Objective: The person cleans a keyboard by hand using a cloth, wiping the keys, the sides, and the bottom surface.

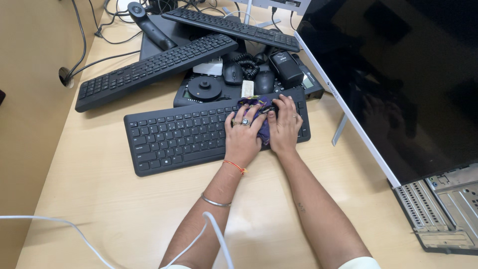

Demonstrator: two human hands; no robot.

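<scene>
Left hand (pixel 242 135) and right hand (pixel 284 127) press a purple cloth (pixel 259 112) flat on the right end of the near keyboard (pixel 174 137), fingers spread. Behind: two more keyboards (pixel 154 67), mice (pixel 232 73), desk phone (pixel 204 89). Monitor (pixel 398 79) crowds the right; small white label (pixel 247 88) beside the cloth.

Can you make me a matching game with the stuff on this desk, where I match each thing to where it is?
Things:
1. purple cloth
2. monitor
3. white cable
4. computer mouse

Places:
A. standing along the right side of the desk
B. trailing across the near edge, by the arms
C. under both hands, on the nearest keyboard
D. in the pile of gear behind the nearest keyboard

Pairs: 1-C, 2-A, 3-B, 4-D
</scene>
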